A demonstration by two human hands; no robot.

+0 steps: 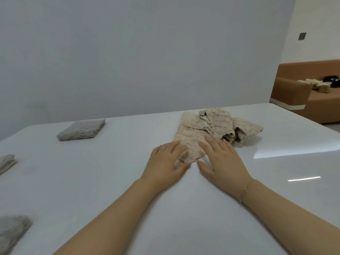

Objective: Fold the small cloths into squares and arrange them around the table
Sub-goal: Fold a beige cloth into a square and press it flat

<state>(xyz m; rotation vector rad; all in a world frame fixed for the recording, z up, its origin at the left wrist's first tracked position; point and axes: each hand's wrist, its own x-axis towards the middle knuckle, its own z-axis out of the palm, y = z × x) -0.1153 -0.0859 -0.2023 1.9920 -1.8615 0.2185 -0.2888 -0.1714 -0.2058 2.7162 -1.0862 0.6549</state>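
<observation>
meanwhile, a person's left hand (166, 160) and right hand (221, 159) lie flat, palms down, on the near end of a beige cloth (191, 134) spread on a glossy white table (114, 181). fingers of both hands are extended and lightly spread, pressing rather than gripping, with the thumbs angled toward each other at the cloth's near edge. the beige cloth is a long folded strip with a nubby, bubbled weave and a wavy hem, running away from the hands toward the far side of the table. touching its far right side sits a crumpled heap of similar beige cloths (230, 126), rumpled and unfolded. three grey cloths of a similar textured weave lie folded into flat squares well apart along the left of the table: one at the far left (81, 129), one at the left edge (6, 162), one at the near left corner (12, 230). a thin gold bracelet (243, 192) circles the right wrist. beyond the table stands a tan sofa (294, 89) with soft items (320, 82) on its seat.
</observation>
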